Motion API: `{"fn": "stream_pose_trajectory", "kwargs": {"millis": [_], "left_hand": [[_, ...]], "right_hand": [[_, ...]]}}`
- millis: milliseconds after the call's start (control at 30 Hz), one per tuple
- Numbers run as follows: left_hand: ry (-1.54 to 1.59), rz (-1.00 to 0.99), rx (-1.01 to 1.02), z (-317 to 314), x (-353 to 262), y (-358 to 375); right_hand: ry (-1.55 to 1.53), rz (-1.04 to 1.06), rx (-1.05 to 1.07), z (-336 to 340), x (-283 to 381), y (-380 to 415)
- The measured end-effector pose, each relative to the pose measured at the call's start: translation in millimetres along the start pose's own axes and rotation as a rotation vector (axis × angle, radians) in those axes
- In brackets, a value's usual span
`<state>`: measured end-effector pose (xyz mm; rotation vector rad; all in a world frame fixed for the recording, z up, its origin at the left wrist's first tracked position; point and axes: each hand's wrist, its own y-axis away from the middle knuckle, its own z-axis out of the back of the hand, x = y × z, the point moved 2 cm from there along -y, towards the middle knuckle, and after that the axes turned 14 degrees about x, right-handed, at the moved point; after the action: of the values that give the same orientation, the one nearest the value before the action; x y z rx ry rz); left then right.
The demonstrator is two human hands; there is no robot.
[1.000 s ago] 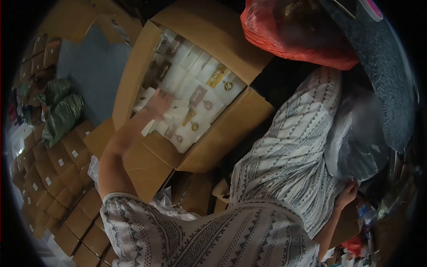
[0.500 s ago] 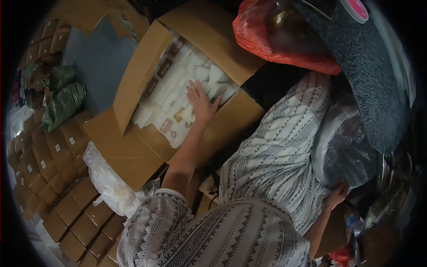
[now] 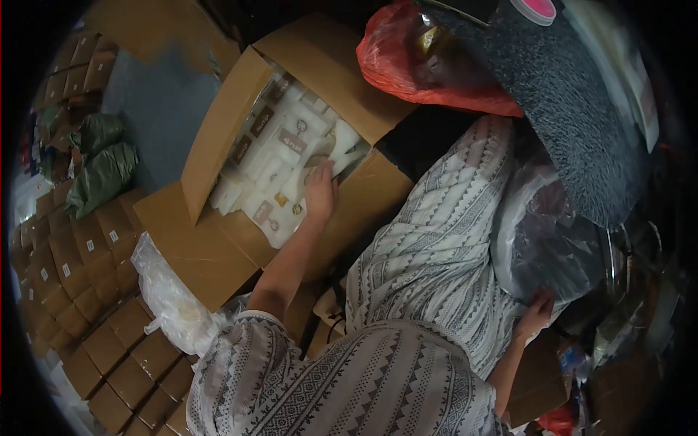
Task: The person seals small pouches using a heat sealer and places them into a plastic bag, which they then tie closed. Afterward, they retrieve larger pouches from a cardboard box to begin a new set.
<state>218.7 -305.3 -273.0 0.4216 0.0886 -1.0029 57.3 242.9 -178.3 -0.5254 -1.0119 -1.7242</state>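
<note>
My left hand [image 3: 321, 195] reaches into an open cardboard box [image 3: 218, 254]. Its fingers curl round the edge of a white plastic packet [image 3: 317, 161] near the box's right side. More white packets [image 3: 265, 171] with brown printed labels fill the box, lying flat and overlapping. Low at the right, my right hand [image 3: 536, 314] is closed at the lower edge of a large clear plastic bag [image 3: 545, 254] beside my leg. The fingertips are partly hidden against the film.
Stacked small brown boxes [image 3: 109, 356] stand at the left, with green bags [image 3: 109, 156] behind. A clear plastic bundle [image 3: 171, 298] lies below the box flap. A red bag [image 3: 436, 80] and a grey fluffy surface [image 3: 552, 102] holding a pink-lidded tub [image 3: 536, 9] are upper right.
My left hand went from spread flat over the packets to curled on one, and packets on the right shifted. My right hand stays at the clear bag. The view has turned slightly.
</note>
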Motion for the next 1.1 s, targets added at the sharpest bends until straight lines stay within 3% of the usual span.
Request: {"fn": "stream_pose_trajectory", "kwargs": {"millis": [100,167,300,400,467,533,600,700,800,867,967,1067,1100], "left_hand": [[0.164,0.093,-0.095,4.2,0.2,-13.6],[0.147,0.351,0.247,-7.9,21.9,-27.7],[0.186,0.32,0.243,30.4,29.0,-27.8],[0.327,0.156,0.196,106.7,1.1,-2.6],[0.403,0.113,0.17,156.0,-19.7,19.4],[0.793,0.064,0.226,186.2,-36.3,38.9],[0.897,0.041,0.27,212.5,-78.0,56.0],[1.14,0.027,0.307,213.0,-145.9,73.4],[1.348,-0.028,0.27,191.8,-214.6,84.4],[1.422,-0.109,0.241,188.1,-236.3,82.3],[1.307,-0.648,0.589,183.0,-251.4,77.0],[1.798,-0.543,1.376,169.5,-233.6,34.1],[1.859,-0.358,1.305,176.0,-243.1,21.9]], "right_hand": [[0.014,0.013,-0.005,-3.0,4.2,3.1],[0.041,0.025,0.004,-3.5,9.7,4.0],[-0.036,0.113,0.032,-9.5,36.4,14.8],[0.07,0.124,0.087,-24.0,80.8,36.3],[0.116,0.221,0.448,-53.9,125.6,54.8],[-0.026,0.232,0.789,-89.4,172.9,71.6],[-0.082,0.41,1.002,-127.8,211.1,80.4],[-0.298,0.544,0.929,-162.7,242.6,87.4],[-0.466,0.435,0.891,-145.3,263.2,70.2],[-0.561,0.299,1.093,-112.6,261.8,41.6],[-0.633,0.188,1.202,-65.7,239.5,13.9],[-0.709,0.084,1.325,-38.2,213.9,3.3],[-0.672,0.057,1.364,-33.4,210.0,3.4]]}}
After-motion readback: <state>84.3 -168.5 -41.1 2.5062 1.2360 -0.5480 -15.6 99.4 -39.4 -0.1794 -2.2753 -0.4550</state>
